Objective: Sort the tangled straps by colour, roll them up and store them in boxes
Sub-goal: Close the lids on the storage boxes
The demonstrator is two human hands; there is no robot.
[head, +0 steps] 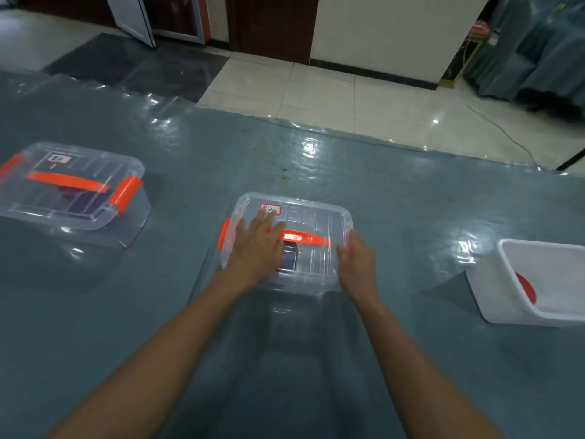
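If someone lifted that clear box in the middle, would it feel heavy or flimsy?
The middle clear box probably feels light: only one dark roll shows inside. Its thin walls may flex. On the glossy table cover it would likely slide, not tip.

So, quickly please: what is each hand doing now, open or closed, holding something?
Left hand: open, flat on the lid of the middle clear box, gripping nothing.
Right hand: open, fingers against the box's right edge, gripping nothing.
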